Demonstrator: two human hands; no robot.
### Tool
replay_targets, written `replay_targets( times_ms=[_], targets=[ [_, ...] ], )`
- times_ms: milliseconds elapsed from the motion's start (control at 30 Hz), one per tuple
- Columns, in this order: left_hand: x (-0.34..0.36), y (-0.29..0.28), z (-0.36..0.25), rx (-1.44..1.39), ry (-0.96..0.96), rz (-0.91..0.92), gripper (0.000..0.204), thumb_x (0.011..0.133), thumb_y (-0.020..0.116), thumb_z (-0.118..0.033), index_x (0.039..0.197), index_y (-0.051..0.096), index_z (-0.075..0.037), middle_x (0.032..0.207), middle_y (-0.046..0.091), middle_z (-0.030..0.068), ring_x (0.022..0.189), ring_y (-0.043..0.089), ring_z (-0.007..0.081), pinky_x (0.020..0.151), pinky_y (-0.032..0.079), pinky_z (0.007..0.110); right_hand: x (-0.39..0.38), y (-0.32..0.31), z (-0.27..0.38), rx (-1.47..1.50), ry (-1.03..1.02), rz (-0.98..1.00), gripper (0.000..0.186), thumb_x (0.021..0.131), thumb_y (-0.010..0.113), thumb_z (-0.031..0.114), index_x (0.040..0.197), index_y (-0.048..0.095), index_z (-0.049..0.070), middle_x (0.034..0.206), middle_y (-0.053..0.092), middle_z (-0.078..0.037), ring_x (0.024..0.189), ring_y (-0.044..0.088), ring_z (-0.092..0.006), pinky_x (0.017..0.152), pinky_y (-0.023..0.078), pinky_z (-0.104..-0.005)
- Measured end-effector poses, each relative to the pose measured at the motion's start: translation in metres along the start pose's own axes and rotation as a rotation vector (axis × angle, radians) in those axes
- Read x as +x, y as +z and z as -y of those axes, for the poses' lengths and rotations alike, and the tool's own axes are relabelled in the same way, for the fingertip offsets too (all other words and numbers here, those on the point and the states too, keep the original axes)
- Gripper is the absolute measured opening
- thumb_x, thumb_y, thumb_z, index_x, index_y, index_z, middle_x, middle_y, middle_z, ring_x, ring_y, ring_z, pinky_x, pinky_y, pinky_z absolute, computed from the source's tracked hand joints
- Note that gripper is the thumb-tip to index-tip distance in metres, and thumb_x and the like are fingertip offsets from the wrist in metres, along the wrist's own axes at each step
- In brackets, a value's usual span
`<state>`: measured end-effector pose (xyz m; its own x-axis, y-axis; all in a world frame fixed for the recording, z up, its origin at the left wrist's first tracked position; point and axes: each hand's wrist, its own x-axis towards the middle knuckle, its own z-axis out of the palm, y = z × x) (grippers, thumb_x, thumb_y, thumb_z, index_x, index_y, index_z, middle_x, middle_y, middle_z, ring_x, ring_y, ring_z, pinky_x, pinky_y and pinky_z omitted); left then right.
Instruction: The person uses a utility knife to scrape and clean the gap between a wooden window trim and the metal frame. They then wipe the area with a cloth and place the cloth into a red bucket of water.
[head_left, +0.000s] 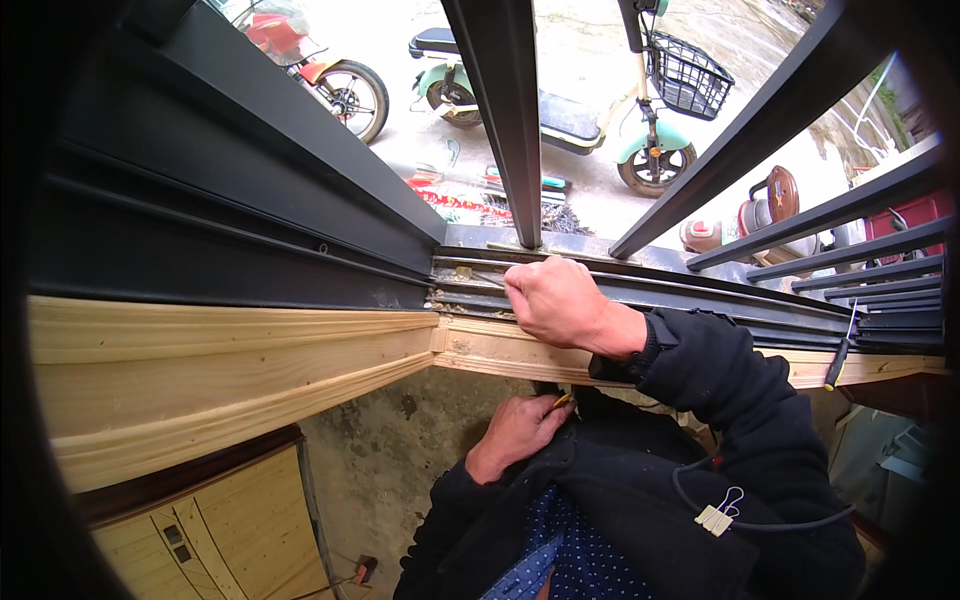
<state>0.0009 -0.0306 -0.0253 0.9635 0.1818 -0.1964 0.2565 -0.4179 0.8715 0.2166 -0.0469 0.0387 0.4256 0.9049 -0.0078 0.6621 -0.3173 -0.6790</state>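
My right hand (560, 300) is closed in a fist over the dark window track (650, 290), near its left corner. A thin metal shaft (486, 277) sticks out from the fist toward the corner; the rest of it is hidden in my fingers. Crumbs of debris and a small tan lump (463, 272) lie in the track there. Lower down, close to my body, my left hand (518, 432) is closed around a small yellow-and-black object (563, 400). Most of that object is covered, so its kind does not show.
A screwdriver (838, 365) leans on the wooden sill (510, 345) at the right. Dark upright bars (505, 120) stand beyond the track. Outside are a pale green scooter (650, 150) and a red motorbike (340, 95). A wooden cabinet (230, 520) stands at the lower left.
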Motion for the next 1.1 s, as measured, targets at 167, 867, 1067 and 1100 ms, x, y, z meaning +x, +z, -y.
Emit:
replay_targets(
  times_ms=[167,867,1067,1100],
  targets=[
    [0.001,-0.001,0.004,-0.016,0.006,-0.002,0.024,0.099,0.068,-0.026,0.094,0.074,-0.003,0.084,0.071,0.0248,0.079,0.068,0.0467,0.068,0.055,0.053,0.019,0.012,0.008,0.094,0.013,0.066,0.024,0.088,0.057,0.015,0.079,0.072,-0.001,0.081,0.071,-0.028,0.079,0.07,-0.0492,0.074,0.058,-0.0576],
    [0.001,0.0,0.004,-0.009,0.021,0.0,0.021,0.099,0.069,-0.025,0.097,0.075,-0.006,0.084,0.071,0.0228,0.079,0.069,0.0455,0.068,0.055,0.053,-0.022,-0.009,0.004,0.506,0.023,0.031,0.02,0.093,0.063,0.016,0.093,0.075,0.001,0.064,0.064,-0.011,0.06,0.06,-0.0155,0.06,0.049,-0.0351],
    [0.002,0.01,0.006,-0.143,0.072,-0.075,0.017,0.098,0.072,-0.023,0.101,0.077,-0.008,0.087,0.073,0.0207,0.082,0.07,0.0442,0.068,0.055,0.051,-0.056,0.004,0.018,0.177,-0.193,0.044,0.009,0.091,0.065,0.012,0.085,0.07,0.008,0.069,0.065,-0.019,0.064,0.066,-0.0411,0.056,0.053,-0.0474],
    [0.001,0.009,0.004,-0.113,0.084,-0.085,0.017,0.098,0.072,-0.024,0.1,0.077,-0.007,0.087,0.073,0.0207,0.081,0.07,0.0442,0.068,0.055,0.051,-0.054,0.004,0.017,0.188,-0.158,0.003,0.009,0.091,0.065,0.012,0.085,0.07,0.007,0.069,0.065,-0.019,0.065,0.067,-0.0409,0.056,0.053,-0.0473]
  ],
)
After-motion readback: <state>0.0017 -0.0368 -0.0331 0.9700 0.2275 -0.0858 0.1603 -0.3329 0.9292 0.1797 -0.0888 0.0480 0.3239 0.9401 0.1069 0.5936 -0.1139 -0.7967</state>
